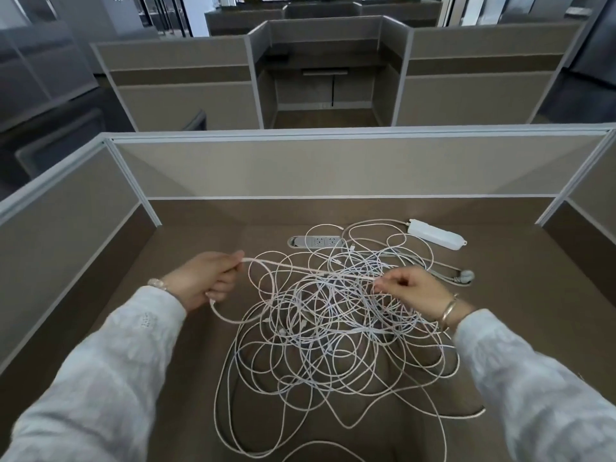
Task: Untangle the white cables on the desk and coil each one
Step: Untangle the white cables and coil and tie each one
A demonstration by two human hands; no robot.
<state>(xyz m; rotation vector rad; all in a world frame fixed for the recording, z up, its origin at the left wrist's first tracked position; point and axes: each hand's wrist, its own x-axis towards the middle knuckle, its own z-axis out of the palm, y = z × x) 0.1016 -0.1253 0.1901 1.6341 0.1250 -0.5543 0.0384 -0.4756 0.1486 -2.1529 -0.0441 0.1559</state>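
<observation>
A big tangle of thin white cables (333,335) lies spread over the middle of the brown desk (173,378). One strand (300,267) is stretched taut above the heap between my two hands. My left hand (206,278) grips its left part, and the strand loops out under my fist back to the pile. My right hand (406,288) pinches the strand's right part just above the tangle. Several small connectors show inside the heap.
A white power strip (436,234) lies at the back right, its grey cord and plug (465,276) running beside my right hand. A built-in socket panel (315,242) sits at the back centre. Cubicle partitions (333,168) wall the desk on three sides.
</observation>
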